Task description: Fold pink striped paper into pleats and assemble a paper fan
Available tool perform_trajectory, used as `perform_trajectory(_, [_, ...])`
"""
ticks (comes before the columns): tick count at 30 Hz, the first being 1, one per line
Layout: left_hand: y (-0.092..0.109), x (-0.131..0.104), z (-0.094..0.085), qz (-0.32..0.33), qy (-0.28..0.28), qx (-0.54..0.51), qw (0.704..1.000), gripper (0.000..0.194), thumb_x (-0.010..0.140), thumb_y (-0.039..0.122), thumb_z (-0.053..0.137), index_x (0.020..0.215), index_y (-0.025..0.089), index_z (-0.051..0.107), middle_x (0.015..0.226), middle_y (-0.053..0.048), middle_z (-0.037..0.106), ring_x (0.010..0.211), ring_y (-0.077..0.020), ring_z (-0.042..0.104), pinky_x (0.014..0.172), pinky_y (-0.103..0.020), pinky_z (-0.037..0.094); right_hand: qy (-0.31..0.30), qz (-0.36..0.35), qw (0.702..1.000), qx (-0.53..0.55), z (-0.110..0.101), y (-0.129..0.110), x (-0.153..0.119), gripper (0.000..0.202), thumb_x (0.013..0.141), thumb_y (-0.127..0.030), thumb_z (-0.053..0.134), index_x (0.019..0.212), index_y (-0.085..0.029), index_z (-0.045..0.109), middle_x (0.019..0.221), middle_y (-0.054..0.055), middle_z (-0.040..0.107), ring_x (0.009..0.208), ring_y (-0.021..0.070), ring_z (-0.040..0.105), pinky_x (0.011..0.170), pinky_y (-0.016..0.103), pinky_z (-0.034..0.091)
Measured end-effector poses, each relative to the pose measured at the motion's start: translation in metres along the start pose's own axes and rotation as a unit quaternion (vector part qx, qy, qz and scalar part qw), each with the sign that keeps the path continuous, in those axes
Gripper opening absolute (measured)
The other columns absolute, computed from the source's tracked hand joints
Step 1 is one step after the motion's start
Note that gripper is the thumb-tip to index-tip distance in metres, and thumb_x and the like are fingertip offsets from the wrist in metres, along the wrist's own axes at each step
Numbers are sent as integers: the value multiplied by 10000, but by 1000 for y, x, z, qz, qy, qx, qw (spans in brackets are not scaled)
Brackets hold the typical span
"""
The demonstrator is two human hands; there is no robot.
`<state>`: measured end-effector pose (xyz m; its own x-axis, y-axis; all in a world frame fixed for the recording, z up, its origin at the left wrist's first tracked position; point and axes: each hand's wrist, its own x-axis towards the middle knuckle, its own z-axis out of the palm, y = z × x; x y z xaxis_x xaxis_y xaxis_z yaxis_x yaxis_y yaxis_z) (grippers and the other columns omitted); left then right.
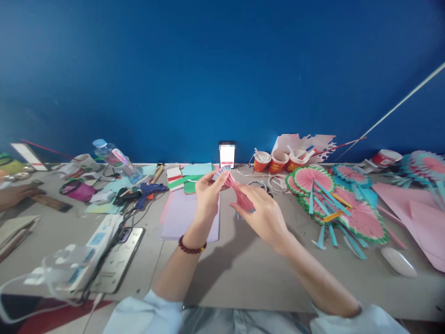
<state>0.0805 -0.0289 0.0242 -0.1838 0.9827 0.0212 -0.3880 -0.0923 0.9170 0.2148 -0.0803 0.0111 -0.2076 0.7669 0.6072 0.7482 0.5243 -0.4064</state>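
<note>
Both hands hold a pink pleated paper fan (pixel 242 197) above the middle of the table. My left hand (pixel 208 192) pinches its upper left end, where light blue edging shows. Fingers of my right hand (pixel 260 208) are closed round the lower right part of the folded paper. The pleats are gathered between the hands, and some lie hidden behind the fingers. Below and left of my left hand are lilac paper sheets (pixel 189 218). Finished-looking watermelon-patterned paper fans (pixel 361 213), pink with green edges and blue strips, lie to the right.
A lit phone (pixel 227 155) leans on the blue wall. Red paper cups (pixel 278 162) stand right of it. On the left are a glue gun (pixel 148 192), a tilted bottle (pixel 116 160), a power strip (pixel 92 248) and another phone (pixel 120 262). Another person's hand (pixel 15 197) shows far left. A white mouse (pixel 398 261) lies right.
</note>
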Motion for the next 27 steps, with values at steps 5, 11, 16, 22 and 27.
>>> perform_trajectory(5, [0,2,-3,-5,-38,19,999,251,629,364,766,724,147,682,615,1,642,538,-86,576,570,-214,513,-7,30,999,21,0,2,1,320,835,-169,549,1149,-224,573,998,66,690,915,223,639,799,347,524])
perform_trajectory(11, [1,-4,2,-33,-121,-3,992,391,566,295,813,895,164,646,746,-13,674,657,-128,627,652,-264,541,22,39,998,42,-2,6,4,296,829,-168,531,1111,-222,602,997,72,691,888,221,647,782,338,526])
perform_trajectory(16, [-6,-8,5,-40,-128,-24,991,252,607,266,791,781,137,662,708,-23,670,639,-120,621,664,-253,528,38,19,997,67,-4,9,6,302,842,-152,508,1120,-214,605,1049,66,683,949,205,634,837,329,511])
perform_trajectory(22, [-8,-7,4,-20,-72,-32,997,194,616,260,780,719,139,669,693,-15,668,644,-115,616,698,-262,518,39,15,999,-24,-4,7,6,399,790,-142,527,1185,-193,553,1038,76,685,917,239,633,808,374,505])
perform_trajectory(27, [-6,-6,4,-34,-52,-55,997,206,594,256,791,696,141,654,692,-9,655,655,-113,614,689,-256,521,43,10,998,-55,-1,7,5,395,778,-127,514,1165,-189,563,894,66,696,822,229,630,741,355,498])
